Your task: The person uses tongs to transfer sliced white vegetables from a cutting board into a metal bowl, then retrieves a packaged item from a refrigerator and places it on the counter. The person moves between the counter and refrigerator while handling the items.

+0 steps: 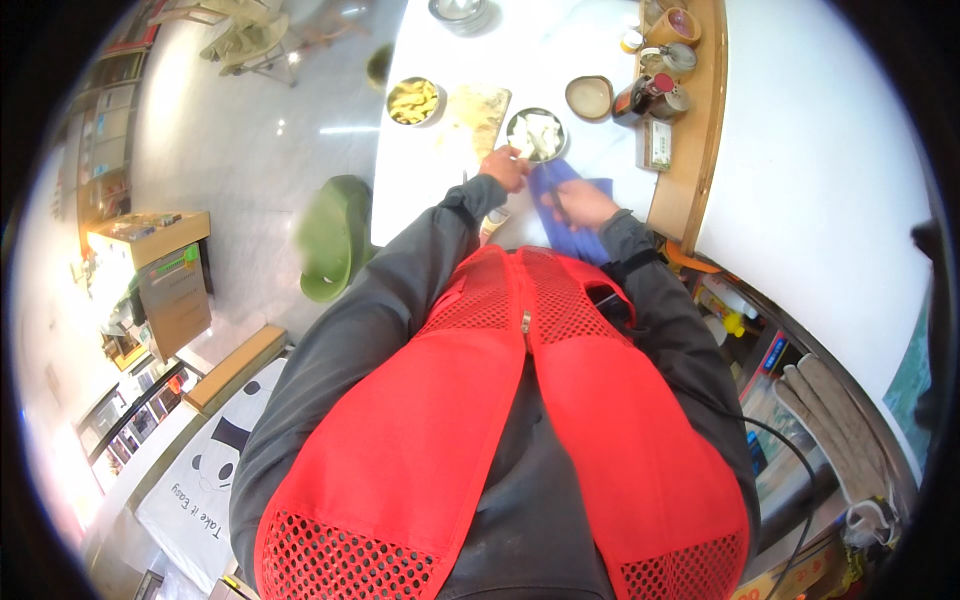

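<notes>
My right hand [585, 204] is closed around a dark-handled tool [558, 205], whose thin end is blurred and points toward the bowl. Under that hand a blue cloth [546, 193] is spread at the table's near edge. My left hand [507, 169] is at the near left rim of a round bowl [565, 142], fingers curled; whether it pinches something small cannot be made out. Chunky white pieces [536, 135] fill this bowl. Left of it lies a stained cutting board [480, 112], and beyond that a bowl of yellow pieces [412, 101].
On the white table [420, 180] are a shallow dish [589, 97] and stacked bowls [459, 15]. Bottles [634, 101], jars and a small box [654, 144] line a wooden ledge [705, 127] at right. A green plastic chair [334, 236] stands left.
</notes>
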`<state>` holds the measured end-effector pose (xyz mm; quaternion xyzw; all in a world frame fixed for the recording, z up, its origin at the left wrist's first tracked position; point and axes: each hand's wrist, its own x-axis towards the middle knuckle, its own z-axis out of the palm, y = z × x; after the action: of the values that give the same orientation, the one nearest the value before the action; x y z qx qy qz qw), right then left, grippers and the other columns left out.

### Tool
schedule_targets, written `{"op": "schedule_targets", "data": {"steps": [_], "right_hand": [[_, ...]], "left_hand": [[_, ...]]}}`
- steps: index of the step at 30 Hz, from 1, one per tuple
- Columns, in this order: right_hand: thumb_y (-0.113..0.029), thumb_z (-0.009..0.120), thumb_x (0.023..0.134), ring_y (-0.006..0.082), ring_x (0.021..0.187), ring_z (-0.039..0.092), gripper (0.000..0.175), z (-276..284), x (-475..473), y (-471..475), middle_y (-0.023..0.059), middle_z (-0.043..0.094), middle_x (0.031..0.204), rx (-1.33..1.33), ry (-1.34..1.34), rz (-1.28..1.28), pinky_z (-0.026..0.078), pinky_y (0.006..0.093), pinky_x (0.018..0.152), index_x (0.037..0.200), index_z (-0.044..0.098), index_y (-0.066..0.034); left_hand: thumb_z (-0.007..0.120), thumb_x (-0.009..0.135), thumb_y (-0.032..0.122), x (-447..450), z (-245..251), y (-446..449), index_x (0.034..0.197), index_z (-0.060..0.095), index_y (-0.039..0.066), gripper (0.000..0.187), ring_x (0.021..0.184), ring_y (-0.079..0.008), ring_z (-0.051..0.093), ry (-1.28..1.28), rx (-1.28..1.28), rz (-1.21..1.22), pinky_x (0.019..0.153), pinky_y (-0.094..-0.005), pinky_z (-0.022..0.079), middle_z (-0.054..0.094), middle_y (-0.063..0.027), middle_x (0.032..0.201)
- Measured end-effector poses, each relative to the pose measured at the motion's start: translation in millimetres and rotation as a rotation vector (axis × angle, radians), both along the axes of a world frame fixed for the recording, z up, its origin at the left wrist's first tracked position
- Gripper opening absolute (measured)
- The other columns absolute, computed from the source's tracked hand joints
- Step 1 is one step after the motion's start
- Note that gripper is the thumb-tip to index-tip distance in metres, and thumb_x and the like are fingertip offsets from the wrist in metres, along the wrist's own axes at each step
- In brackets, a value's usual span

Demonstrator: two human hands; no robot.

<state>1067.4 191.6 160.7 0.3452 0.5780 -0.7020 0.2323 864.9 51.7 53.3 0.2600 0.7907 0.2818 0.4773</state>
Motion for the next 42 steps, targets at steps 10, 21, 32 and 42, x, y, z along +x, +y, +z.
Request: {"op": "schedule_targets", "data": {"steps": [10, 21, 32, 42], "right_hand": [[-0.042, 0.074, 0.106, 0.0115, 0.065, 0.060, 0.038, 9, 25, 11, 0.0023, 0.068, 0.083, -0.079, 0.040, -0.100, 0.050, 0.0280, 0.053, 0.112, 0.072, -0.0040], [-0.027, 0.079, 0.094, 0.0477, 0.095, 0.075, 0.032, -22, 103, 9, 0.0282, 0.077, 0.102, 1.005, 0.081, 0.353, 0.060, 0.0568, 0.086, 0.112, 0.067, -0.0026], [-0.021, 0.051, 0.109, 0.0455, 0.091, 0.081, 0.032, -113, 132, -23, 0.0261, 0.080, 0.097, 1.122, -0.275, 0.368, 0.064, 0.0584, 0.082, 0.104, 0.079, -0.0057], [-0.051, 0.080, 0.089, 0.0482, 0.098, 0.077, 0.055, -133, 122, 25, 0.0268, 0.079, 0.104, 0.888, -0.140, 1.071, 0.062, 0.0588, 0.085, 0.115, 0.077, -0.0017]], "left_hand": [[0.063, 0.114, 0.045, -7, 37, 22, 0.131, 0.059, 0.002, 0.047, 0.060, -0.0155, 0.065, -0.092, -0.038, 0.313, 0.054, -0.0340, 0.055, 0.082, -0.0088, 0.094], [0.069, 0.104, 0.025, -33, -10, -36, 0.142, 0.067, 0.004, 0.043, 0.092, -0.0273, 0.079, 0.348, 0.009, -0.032, 0.087, -0.0417, 0.063, 0.084, -0.0150, 0.104], [0.074, 0.099, 0.025, -29, 12, -307, 0.128, 0.077, 0.005, 0.036, 0.104, -0.0351, 0.079, 0.449, -0.242, 0.046, 0.095, -0.0452, 0.062, 0.082, -0.0186, 0.113], [0.072, 0.088, 0.026, 87, -43, -524, 0.109, 0.083, 0.011, 0.029, 0.108, -0.0392, 0.078, 0.333, -0.541, 0.391, 0.096, -0.0517, 0.061, 0.083, -0.0187, 0.111]]}}
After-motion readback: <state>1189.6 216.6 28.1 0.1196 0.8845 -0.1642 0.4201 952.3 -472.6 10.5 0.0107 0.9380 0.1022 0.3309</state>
